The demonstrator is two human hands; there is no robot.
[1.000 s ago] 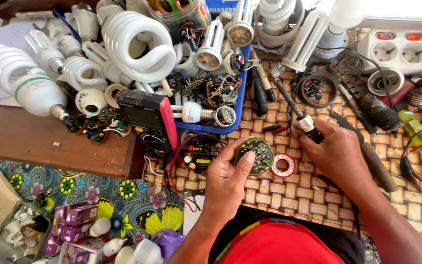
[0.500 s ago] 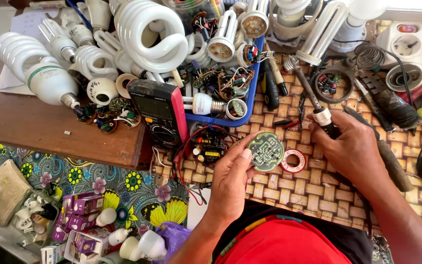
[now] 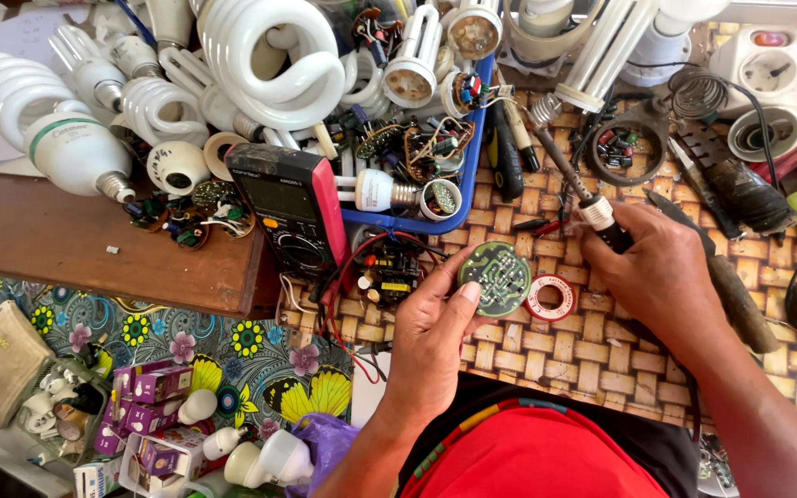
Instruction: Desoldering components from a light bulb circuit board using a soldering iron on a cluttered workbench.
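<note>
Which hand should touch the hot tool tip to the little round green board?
Probably the right hand: it already grips the soldering iron by its handle, the tip pointing away. The left hand is busy pinching the round green circuit board beside the solder roll.

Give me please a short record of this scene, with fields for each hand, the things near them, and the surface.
left hand: holds a round green circuit board by its edge
right hand: grips a soldering iron, tip pointing away from the person
beside board: a small solder reel on the mat
left of board: a red multimeter, leaning on a blue tray
further back: many spiral lamps
surface: woven mat
</note>
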